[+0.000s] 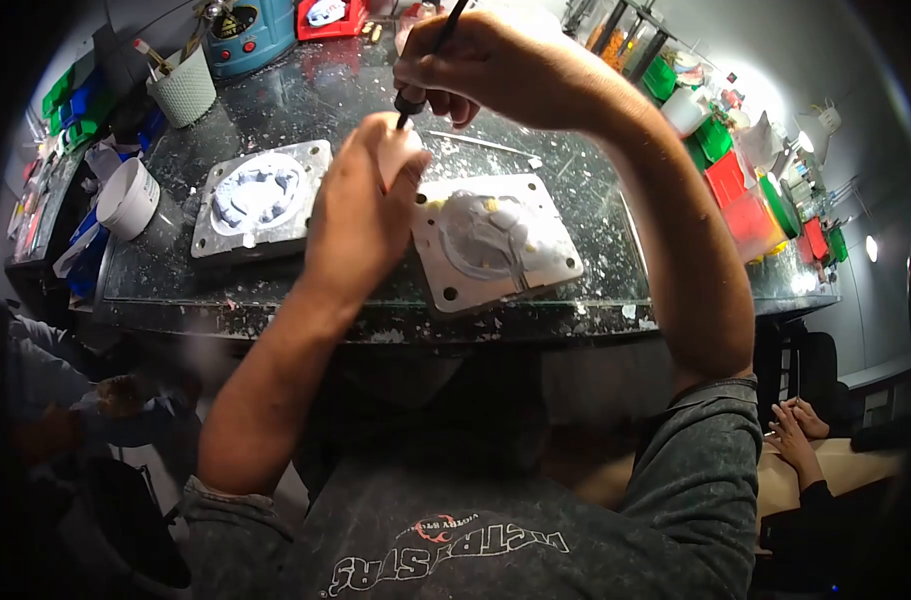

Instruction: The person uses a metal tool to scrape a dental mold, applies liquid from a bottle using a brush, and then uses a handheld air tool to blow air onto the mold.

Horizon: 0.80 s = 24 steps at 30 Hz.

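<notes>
My left hand (pixel 359 205) is closed around a small pale container (pixel 399 158), most of it hidden by the fingers. Above it, my right hand (pixel 461 65) grips a thin black-handled tool (pixel 408 104), whose lower end meets the container's top; its tip is hidden. To the left of my left hand sits a metal flask half (pixel 311 158) bearing a bluish-white dental cast (pixel 261 197). A second metal flask half (pixel 546 275) lies to the right, filled with white plaster (pixel 476 232) that has yellowish spots.
A thin metal instrument (pixel 486 145) lies behind the right flask half. White tubs (pixel 129 200), a textured cup with tools (pixel 183 92) and a blue device (pixel 251 35) stand at the left. Colourful containers (pixel 746 205) line the right side. Another person's hands (pixel 798 435) show at lower right.
</notes>
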Tool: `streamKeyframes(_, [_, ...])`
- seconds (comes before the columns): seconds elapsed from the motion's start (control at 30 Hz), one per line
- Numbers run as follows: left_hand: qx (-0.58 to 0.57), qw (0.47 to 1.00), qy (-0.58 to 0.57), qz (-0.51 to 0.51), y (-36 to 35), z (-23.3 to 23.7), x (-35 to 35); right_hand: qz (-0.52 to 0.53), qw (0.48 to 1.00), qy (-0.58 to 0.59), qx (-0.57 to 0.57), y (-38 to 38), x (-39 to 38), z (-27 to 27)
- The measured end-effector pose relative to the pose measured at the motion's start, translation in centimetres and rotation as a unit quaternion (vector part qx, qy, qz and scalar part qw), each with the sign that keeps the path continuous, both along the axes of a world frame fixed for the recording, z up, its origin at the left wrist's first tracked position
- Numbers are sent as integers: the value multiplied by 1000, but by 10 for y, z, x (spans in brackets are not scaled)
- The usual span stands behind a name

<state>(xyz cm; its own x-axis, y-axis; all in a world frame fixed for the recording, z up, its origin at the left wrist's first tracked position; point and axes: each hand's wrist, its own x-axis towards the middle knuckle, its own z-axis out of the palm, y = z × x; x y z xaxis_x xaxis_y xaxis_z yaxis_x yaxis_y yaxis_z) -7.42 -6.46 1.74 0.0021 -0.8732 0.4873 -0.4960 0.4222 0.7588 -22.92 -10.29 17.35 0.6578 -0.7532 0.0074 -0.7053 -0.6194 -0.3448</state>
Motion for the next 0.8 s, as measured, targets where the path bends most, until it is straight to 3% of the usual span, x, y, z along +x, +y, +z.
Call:
streamKeyframes(0.23, [62, 996, 51, -29, 1, -1, -3, 5, 991, -136, 15, -1, -43, -14])
streamKeyframes(0.33, [34, 996, 83, -26, -1, -9, -3, 32, 977, -209, -42, 22, -61, -13])
streamKeyframes(0.43, [-6, 990, 138, -33, 20, -13, -2, 4, 979, -199, -53, 30, -82, -15])
streamKeyframes(0.47, [2, 992, 113, -57, 31, -8, 5, 69, 963, -258, -20, 25, -91, -20])
streamKeyframes(0.57, [-16, 991, 113, -76, 60, -12, 15, 9, 960, -279, 17, 43, -101, -29])
streamKeyframes(0.6, [-14, 991, 113, -76, 65, -12, 17, 37, 953, -296, 47, 42, -108, -36])
streamKeyframes(0.67, [10, 993, 10, -120, 73, -13, 20, 7, 954, -292, 71, 47, -105, -43])
streamKeyframes(0.8, [68, 984, -47, -158, 72, -7, 13, 16, 954, -286, 89, 46, -95, -54])
